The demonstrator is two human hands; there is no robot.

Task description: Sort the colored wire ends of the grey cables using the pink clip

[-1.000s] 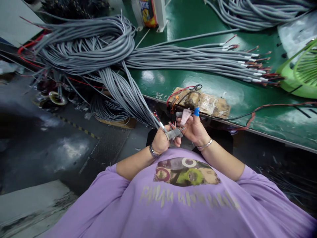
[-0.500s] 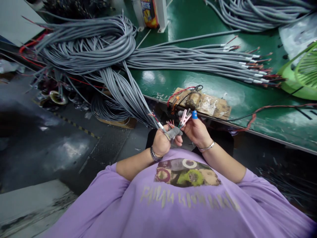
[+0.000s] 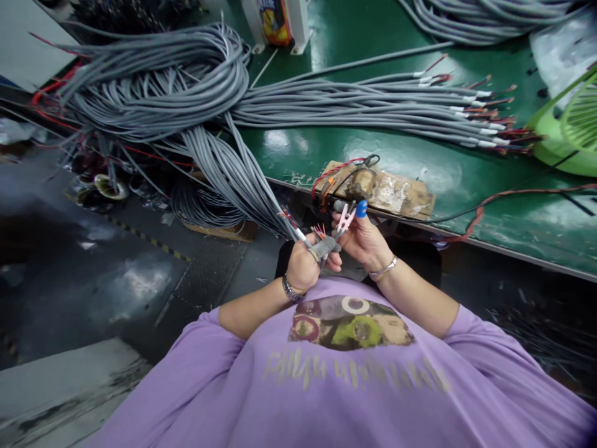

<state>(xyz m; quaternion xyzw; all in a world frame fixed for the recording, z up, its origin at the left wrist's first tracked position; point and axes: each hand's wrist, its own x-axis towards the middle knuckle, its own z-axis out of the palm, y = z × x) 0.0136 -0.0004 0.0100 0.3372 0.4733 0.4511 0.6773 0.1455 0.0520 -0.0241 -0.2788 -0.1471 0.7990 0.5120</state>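
Observation:
My left hand (image 3: 304,266) is closed around the end of a grey cable (image 3: 302,237), its thumb in a grey cover. Thin coloured wires (image 3: 319,232) fan out just above that thumb. Close beside it, my right hand (image 3: 367,244) pinches a small pale pink clip (image 3: 346,219), which looks like a clothespin. A blue finger cover (image 3: 361,208) caps the right thumb. The clip's lower end meets the wires near the left thumb; whether it grips one is too small to tell.
A large coil of grey cables (image 3: 153,93) drapes off the green bench (image 3: 289,152). Cable ends with white sleeves (image 3: 487,132) point towards a green fan (image 3: 578,124). A wooden block (image 3: 401,194) with red and black wires lies at the bench edge.
My right hand and the pink clip have shifted slightly left, towards my left hand. The left hand keeps its hold on the cable. The whole view has tilted a little.

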